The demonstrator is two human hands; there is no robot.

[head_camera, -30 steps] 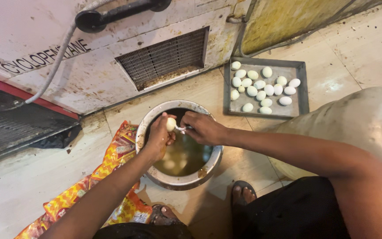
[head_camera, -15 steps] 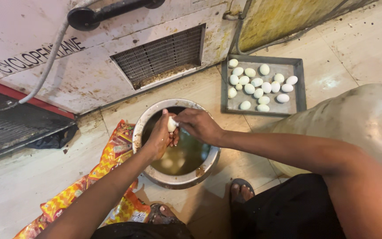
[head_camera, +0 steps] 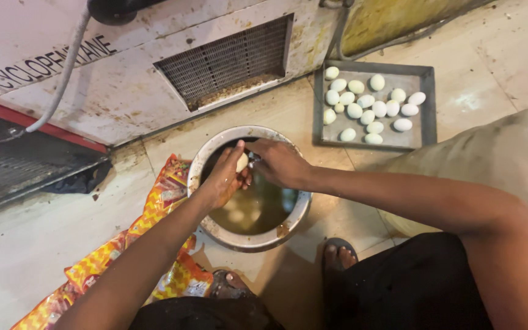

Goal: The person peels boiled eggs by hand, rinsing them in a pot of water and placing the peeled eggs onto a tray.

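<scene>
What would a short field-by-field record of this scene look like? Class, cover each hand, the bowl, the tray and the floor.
left hand: holds a pale egg over the bowl
right hand: fingers at the same egg
bowl: round metal, murky liquid, more eggs sunk in it
tray: square, grey, holds a cluster of white eggs
floor: orange and yellow wrapper left of the bowl; sandalled foot below it
</scene>
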